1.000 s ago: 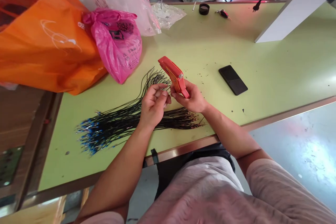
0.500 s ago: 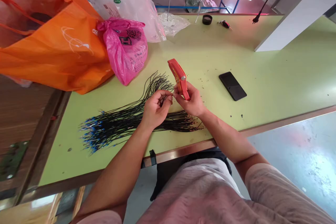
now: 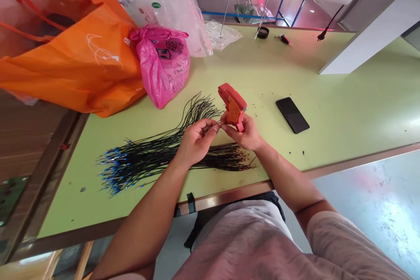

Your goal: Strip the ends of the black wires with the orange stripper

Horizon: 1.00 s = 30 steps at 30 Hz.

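Pinching a thin black wire between thumb and fingertips, the left hand (image 3: 197, 141) makes a narrow, closed grip, and the wire seems to run across to the right hand (image 3: 244, 134), almost touching it. That hand's fingers wrap firmly around the handle of an orange-red wire stripper (image 3: 233, 106), which stands tilted up from the palm, held above the tabletop with its head pointing toward the far side of the table. Directly below both hands lies a loose bundle of black wires (image 3: 154, 159), its blue-tipped ends fanned to the left, with a second spray curving up toward a knotted pink plastic bag (image 3: 163, 68). That bag sits beside an orange tote bag (image 3: 75, 70) and in front of a clear plastic bag (image 3: 160, 13). Tiny black wire clippings (image 3: 262, 107) are scattered over the pale green worktable (image 3: 344, 96), and a black smartphone (image 3: 292, 115) lies to the right of the hands. Farther off are a black round cap (image 3: 263, 32) and a key fob (image 3: 284, 39)
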Motion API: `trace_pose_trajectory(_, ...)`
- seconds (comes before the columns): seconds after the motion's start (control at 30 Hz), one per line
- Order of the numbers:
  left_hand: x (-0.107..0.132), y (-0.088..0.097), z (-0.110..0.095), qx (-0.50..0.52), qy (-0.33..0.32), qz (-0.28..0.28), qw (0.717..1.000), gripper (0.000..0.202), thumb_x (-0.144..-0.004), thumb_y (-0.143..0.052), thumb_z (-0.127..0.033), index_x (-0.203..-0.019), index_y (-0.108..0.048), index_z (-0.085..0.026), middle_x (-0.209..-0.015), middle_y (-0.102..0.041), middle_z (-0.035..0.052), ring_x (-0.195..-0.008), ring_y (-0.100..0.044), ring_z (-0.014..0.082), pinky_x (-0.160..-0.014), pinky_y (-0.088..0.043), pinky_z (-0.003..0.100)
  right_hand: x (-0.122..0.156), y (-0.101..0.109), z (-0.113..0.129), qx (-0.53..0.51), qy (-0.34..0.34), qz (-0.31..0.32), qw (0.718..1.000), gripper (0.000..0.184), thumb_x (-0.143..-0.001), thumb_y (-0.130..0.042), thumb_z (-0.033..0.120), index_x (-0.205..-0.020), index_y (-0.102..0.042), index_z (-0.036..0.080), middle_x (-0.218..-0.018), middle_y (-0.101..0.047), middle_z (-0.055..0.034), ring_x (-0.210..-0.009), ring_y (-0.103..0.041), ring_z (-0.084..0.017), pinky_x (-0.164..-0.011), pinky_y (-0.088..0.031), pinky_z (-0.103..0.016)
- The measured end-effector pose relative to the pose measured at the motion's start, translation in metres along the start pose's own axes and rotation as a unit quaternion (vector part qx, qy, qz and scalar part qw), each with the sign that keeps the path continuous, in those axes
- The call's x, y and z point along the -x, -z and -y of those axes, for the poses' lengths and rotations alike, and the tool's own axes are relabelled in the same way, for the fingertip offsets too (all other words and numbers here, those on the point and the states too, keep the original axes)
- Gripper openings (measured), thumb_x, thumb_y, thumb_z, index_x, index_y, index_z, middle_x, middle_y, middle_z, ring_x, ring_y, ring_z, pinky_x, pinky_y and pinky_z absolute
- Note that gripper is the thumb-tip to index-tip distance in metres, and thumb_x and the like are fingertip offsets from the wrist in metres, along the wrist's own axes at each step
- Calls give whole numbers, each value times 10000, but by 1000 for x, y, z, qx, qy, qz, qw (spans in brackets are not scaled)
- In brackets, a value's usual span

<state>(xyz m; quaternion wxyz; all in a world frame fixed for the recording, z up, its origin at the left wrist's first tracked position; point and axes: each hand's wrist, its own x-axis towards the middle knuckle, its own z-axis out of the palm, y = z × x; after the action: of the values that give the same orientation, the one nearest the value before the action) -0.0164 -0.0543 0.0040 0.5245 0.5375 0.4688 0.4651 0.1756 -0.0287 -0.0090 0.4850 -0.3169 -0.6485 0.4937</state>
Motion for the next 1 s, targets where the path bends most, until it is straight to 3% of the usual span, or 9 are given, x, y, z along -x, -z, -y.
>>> trace_pose_trajectory(0.23,2,-1,-4,4,12,-5,1000,452,-804,-904,-603,-873,-734,-190,-654,-588,-35,-562,-453,103,-516,-349,243,0,-4,4,5,-7,-86,996,387,-890,-898,501,-939,-611,245,-885,-630,11,-775,-591,-145,-795,-587,-353)
trace_pose_trajectory(0.37,2,-1,-7,17,9,-40,999,435,-787,-923,-573,-887,-739,-191,-665,-591,-33,-580,-467,108,-517,-368,238,-1,5,9,-4,-38,-137,990,390,-897,-875,532,-1026,-632,256,-908,-656,14,-769,-588,-140,-746,-569,-335)
trace_pose_trajectory(0.5,0,0,-10,55,22,-69,996,417,-740,-963,-511,-900,-744,-193,-659,-586,-44,-548,-450,93,-493,-374,222,-7,16,19,29,-69,-96,993,391,-905,-857,508,-1126,-656,256,-960,-710,-1,-838,-659,-158,-789,-593,-354)
trace_pose_trajectory(0.67,-4,0,-15,149,13,-108,983,456,-650,-1022,-496,-824,-727,-195,-637,-590,-50,-493,-401,58,-457,-327,201,-8,26,24,211,35,-27,976,343,-914,-820,379,-1210,-701,254,-1134,-767,-60,-1001,-721,-205,-962,-618,-428)
trace_pose_trajectory(0.77,-5,-1,-15,195,17,-106,975,483,-591,-1053,-477,-770,-707,-193,-584,-570,-55,-468,-370,46,-450,-300,192,3,21,14,274,76,-50,958,393,-875,-813,298,-1251,-709,250,-1153,-784,-86,-1042,-736,-239,-972,-621,-451)
trace_pose_trajectory(1.0,-3,-2,-9,190,31,-105,976,420,-597,-1037,-396,-777,-715,-196,-563,-564,-62,-467,-363,38,-463,-318,179,21,13,0,350,61,-74,932,489,-846,-795,256,-1322,-689,268,-1203,-771,-96,-1127,-700,-289,-1023,-596,-494)
